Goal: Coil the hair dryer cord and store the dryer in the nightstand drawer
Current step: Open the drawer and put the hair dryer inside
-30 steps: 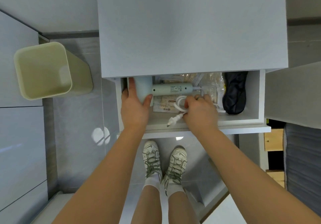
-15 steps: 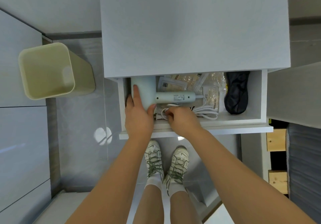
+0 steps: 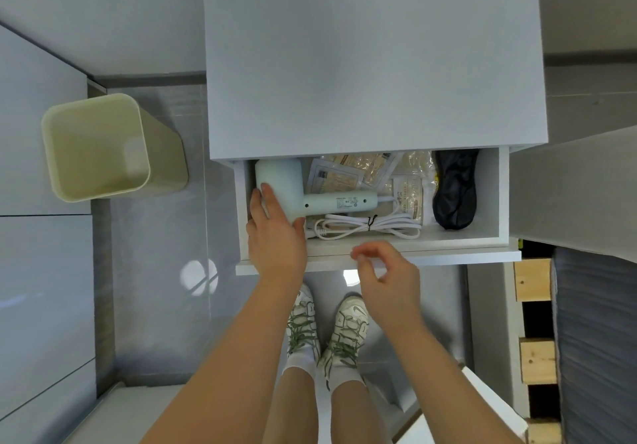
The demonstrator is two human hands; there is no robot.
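The hair dryer (image 3: 310,198) lies flat in the left part of the open drawer (image 3: 379,258). Its handle runs sideways and points right, with the fat head at the left. The tied cord (image 3: 368,228) lies just in front, stretched the same way. The left hand (image 3: 275,233) rests on the head with straight fingers. The right hand (image 3: 386,274) hangs loose above the drawer front, holding nothing. If a loop pops up, the closing drawer could pinch it.

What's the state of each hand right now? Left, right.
Left hand: open, fingers straight, resting on the hair dryer in the drawer.
Right hand: open, loosely curled, holding nothing, clear of the cord.
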